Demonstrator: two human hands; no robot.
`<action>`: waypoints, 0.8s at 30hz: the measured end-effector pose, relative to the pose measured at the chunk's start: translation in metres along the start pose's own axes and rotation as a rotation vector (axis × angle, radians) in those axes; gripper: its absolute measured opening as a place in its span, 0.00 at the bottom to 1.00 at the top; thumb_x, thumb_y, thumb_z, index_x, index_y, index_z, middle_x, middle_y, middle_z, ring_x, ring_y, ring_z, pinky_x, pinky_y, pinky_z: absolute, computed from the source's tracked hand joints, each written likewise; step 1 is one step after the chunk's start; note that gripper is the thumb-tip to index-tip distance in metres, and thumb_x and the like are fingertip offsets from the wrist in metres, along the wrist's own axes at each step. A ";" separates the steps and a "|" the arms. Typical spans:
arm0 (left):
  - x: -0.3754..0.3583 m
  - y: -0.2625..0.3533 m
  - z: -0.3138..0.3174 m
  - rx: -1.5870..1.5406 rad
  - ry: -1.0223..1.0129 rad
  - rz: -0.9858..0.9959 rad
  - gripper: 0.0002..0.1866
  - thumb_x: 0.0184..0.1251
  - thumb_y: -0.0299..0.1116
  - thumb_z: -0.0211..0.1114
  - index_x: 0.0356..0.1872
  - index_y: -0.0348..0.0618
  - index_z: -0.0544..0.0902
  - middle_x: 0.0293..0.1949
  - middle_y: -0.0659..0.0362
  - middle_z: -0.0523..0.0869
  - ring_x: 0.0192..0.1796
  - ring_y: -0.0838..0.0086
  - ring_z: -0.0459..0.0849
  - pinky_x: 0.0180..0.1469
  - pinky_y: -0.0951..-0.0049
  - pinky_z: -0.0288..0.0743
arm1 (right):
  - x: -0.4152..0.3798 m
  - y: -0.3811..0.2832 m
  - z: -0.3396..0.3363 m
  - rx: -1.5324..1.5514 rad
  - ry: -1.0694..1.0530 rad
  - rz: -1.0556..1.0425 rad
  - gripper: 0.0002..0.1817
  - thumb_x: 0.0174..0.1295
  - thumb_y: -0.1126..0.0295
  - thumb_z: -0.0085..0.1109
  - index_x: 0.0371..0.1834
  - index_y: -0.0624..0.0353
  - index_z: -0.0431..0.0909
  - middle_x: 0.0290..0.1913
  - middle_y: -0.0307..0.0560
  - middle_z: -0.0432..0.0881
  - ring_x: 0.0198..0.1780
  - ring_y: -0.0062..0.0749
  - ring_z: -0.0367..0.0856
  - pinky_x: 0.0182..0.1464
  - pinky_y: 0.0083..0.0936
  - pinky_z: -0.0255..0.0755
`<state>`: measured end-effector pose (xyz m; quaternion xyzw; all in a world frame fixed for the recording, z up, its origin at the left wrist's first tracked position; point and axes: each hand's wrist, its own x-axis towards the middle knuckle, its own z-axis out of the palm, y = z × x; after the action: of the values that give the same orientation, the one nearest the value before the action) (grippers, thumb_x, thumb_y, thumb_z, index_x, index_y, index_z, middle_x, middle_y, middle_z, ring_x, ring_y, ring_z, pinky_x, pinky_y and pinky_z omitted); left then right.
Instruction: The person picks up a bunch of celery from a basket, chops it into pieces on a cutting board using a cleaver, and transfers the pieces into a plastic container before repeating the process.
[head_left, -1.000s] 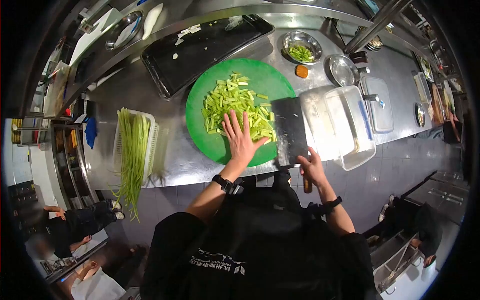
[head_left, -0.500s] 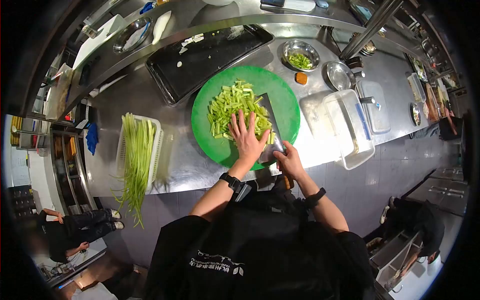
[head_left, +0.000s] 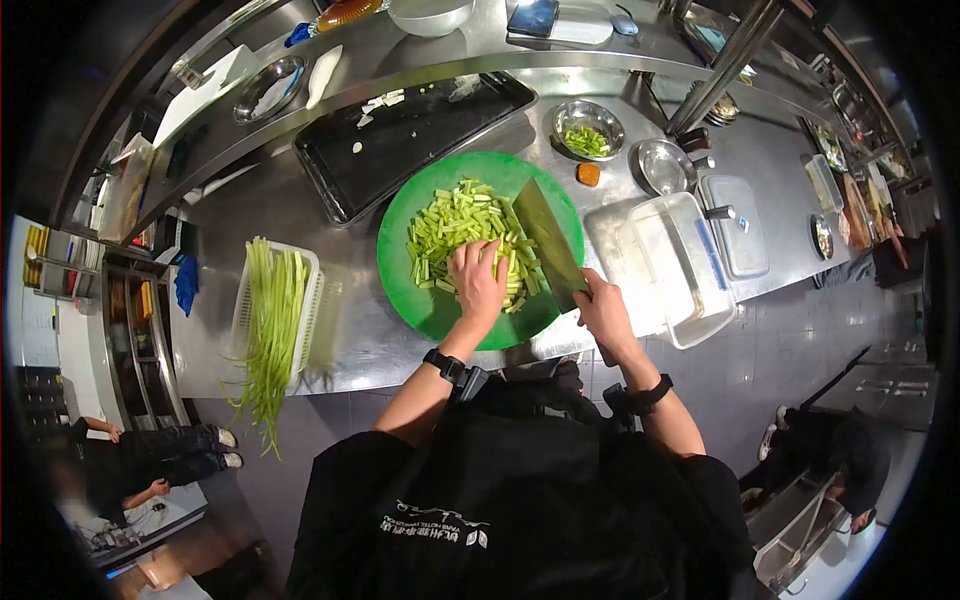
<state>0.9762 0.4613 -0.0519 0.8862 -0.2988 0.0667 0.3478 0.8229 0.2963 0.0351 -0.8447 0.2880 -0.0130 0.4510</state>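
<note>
A round green cutting board (head_left: 400, 300) lies on the steel counter with a heap of cut green stalk pieces (head_left: 455, 222) on it. My left hand (head_left: 479, 283) rests on the near part of the heap, its fingers bent over the pieces. In my right hand (head_left: 604, 312) is the handle of a broad cleaver (head_left: 548, 240), whose blade stands along the heap's right side. To the left, a white basket (head_left: 312, 300) holds long uncut stalks (head_left: 272, 320) that hang over the counter's front edge.
Behind the board lies a black tray (head_left: 400, 135) with white scraps. Back right are a steel bowl of green pieces (head_left: 588, 130), an orange-brown block (head_left: 588, 175) and an empty steel bowl (head_left: 666, 166). A clear container (head_left: 685, 270) stands right. Two people (head_left: 150, 450) (head_left: 845, 450) are farther off.
My left hand has drawn its spread fingers in and bent them over the pieces. The cleaver has turned, now showing its broad face, and my right hand has moved right.
</note>
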 end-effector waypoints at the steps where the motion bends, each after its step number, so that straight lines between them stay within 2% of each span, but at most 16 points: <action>1: 0.005 0.005 0.002 0.064 0.080 0.044 0.16 0.64 0.35 0.70 0.52 0.43 0.87 0.52 0.56 0.82 0.56 0.59 0.76 0.60 0.53 0.67 | 0.001 0.008 -0.003 0.004 -0.005 -0.006 0.23 0.64 0.76 0.57 0.63 0.69 0.74 0.28 0.62 0.85 0.22 0.41 0.87 0.31 0.36 0.80; 2: 0.012 0.008 0.002 0.070 0.090 0.043 0.16 0.64 0.35 0.70 0.52 0.43 0.87 0.52 0.56 0.82 0.56 0.59 0.76 0.60 0.53 0.67 | 0.003 0.017 -0.005 0.008 -0.009 -0.012 0.23 0.65 0.76 0.56 0.64 0.69 0.74 0.26 0.58 0.85 0.21 0.35 0.86 0.26 0.32 0.78; 4: 0.023 0.011 0.009 0.124 -0.052 0.059 0.16 0.64 0.35 0.71 0.51 0.43 0.87 0.50 0.56 0.83 0.56 0.60 0.76 0.60 0.53 0.68 | 0.005 0.021 -0.012 0.018 -0.014 -0.026 0.24 0.65 0.76 0.57 0.65 0.69 0.73 0.26 0.56 0.85 0.21 0.34 0.86 0.25 0.30 0.77; 6: 0.035 0.016 0.017 0.142 -0.051 0.090 0.17 0.63 0.34 0.72 0.52 0.43 0.87 0.48 0.56 0.84 0.56 0.60 0.76 0.60 0.54 0.68 | 0.003 0.022 -0.021 0.060 -0.050 -0.004 0.20 0.64 0.77 0.56 0.60 0.69 0.75 0.29 0.66 0.86 0.24 0.46 0.88 0.33 0.41 0.81; 8: 0.046 0.024 0.025 0.208 -0.060 0.142 0.16 0.61 0.34 0.73 0.49 0.42 0.88 0.46 0.57 0.86 0.55 0.60 0.77 0.58 0.55 0.69 | 0.001 0.025 -0.029 0.084 -0.043 -0.003 0.19 0.64 0.77 0.56 0.59 0.69 0.76 0.29 0.66 0.86 0.24 0.46 0.88 0.33 0.41 0.80; 9: 0.051 0.026 0.028 0.279 -0.180 0.108 0.15 0.61 0.34 0.73 0.48 0.43 0.88 0.45 0.56 0.87 0.54 0.59 0.78 0.58 0.55 0.69 | 0.002 0.029 -0.033 0.083 -0.062 -0.012 0.19 0.64 0.77 0.56 0.58 0.69 0.76 0.29 0.66 0.86 0.25 0.46 0.88 0.32 0.40 0.80; 10: 0.055 0.022 0.036 0.279 -0.181 0.109 0.15 0.61 0.34 0.73 0.48 0.43 0.88 0.45 0.56 0.87 0.54 0.59 0.78 0.58 0.55 0.69 | 0.002 0.034 -0.037 0.081 -0.083 -0.019 0.18 0.64 0.77 0.56 0.58 0.70 0.76 0.29 0.66 0.86 0.25 0.46 0.88 0.32 0.40 0.79; 11: 0.057 0.016 0.043 0.271 -0.205 0.074 0.14 0.61 0.34 0.73 0.47 0.43 0.88 0.44 0.54 0.87 0.54 0.58 0.79 0.58 0.54 0.69 | 0.006 0.053 -0.036 0.027 -0.087 -0.061 0.24 0.65 0.77 0.58 0.65 0.70 0.73 0.29 0.57 0.86 0.21 0.32 0.85 0.25 0.30 0.77; 14: 0.055 0.026 0.033 0.234 -0.189 0.028 0.10 0.60 0.31 0.74 0.42 0.43 0.86 0.43 0.50 0.88 0.52 0.55 0.81 0.56 0.53 0.71 | 0.003 0.056 -0.053 0.084 -0.077 -0.029 0.23 0.65 0.77 0.59 0.64 0.69 0.74 0.29 0.57 0.86 0.21 0.33 0.84 0.26 0.30 0.77; 15: 0.049 0.029 0.027 0.122 -0.095 0.018 0.10 0.59 0.29 0.74 0.40 0.41 0.85 0.42 0.50 0.88 0.51 0.54 0.81 0.55 0.54 0.73 | 0.002 0.057 -0.058 0.088 -0.090 -0.027 0.23 0.65 0.77 0.59 0.64 0.69 0.74 0.29 0.57 0.86 0.21 0.33 0.84 0.26 0.30 0.77; 17: 0.033 0.038 0.006 -0.068 0.034 -0.006 0.10 0.57 0.23 0.74 0.39 0.38 0.83 0.39 0.51 0.88 0.49 0.52 0.81 0.51 0.57 0.76 | 0.002 0.056 -0.070 0.096 -0.045 -0.100 0.22 0.63 0.75 0.61 0.61 0.69 0.76 0.30 0.66 0.86 0.24 0.46 0.87 0.32 0.38 0.79; 20: -0.017 0.014 -0.016 -0.096 0.046 -0.042 0.10 0.56 0.22 0.74 0.38 0.40 0.83 0.38 0.53 0.88 0.49 0.55 0.82 0.54 0.57 0.75 | 0.003 0.054 -0.081 0.017 -0.143 -0.077 0.21 0.63 0.75 0.61 0.60 0.68 0.77 0.32 0.66 0.86 0.28 0.51 0.88 0.35 0.40 0.80; 21: -0.036 0.001 -0.021 -0.085 0.051 -0.057 0.10 0.56 0.22 0.74 0.38 0.40 0.83 0.38 0.53 0.88 0.49 0.55 0.82 0.54 0.57 0.75 | 0.006 0.062 -0.079 -0.049 -0.143 -0.151 0.20 0.63 0.76 0.61 0.60 0.65 0.77 0.32 0.66 0.86 0.33 0.58 0.87 0.39 0.42 0.80; 24: -0.084 -0.027 -0.036 -0.068 0.088 -0.134 0.08 0.56 0.23 0.74 0.37 0.40 0.85 0.44 0.54 0.87 0.51 0.55 0.81 0.54 0.56 0.74 | 0.005 0.045 -0.077 -0.061 -0.263 -0.228 0.20 0.63 0.76 0.61 0.59 0.63 0.78 0.32 0.67 0.85 0.37 0.64 0.85 0.41 0.46 0.79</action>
<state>0.9268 0.5411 -0.0674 0.8880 -0.2252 0.0720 0.3944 0.7837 0.2166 0.0445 -0.8795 0.1291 0.0555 0.4547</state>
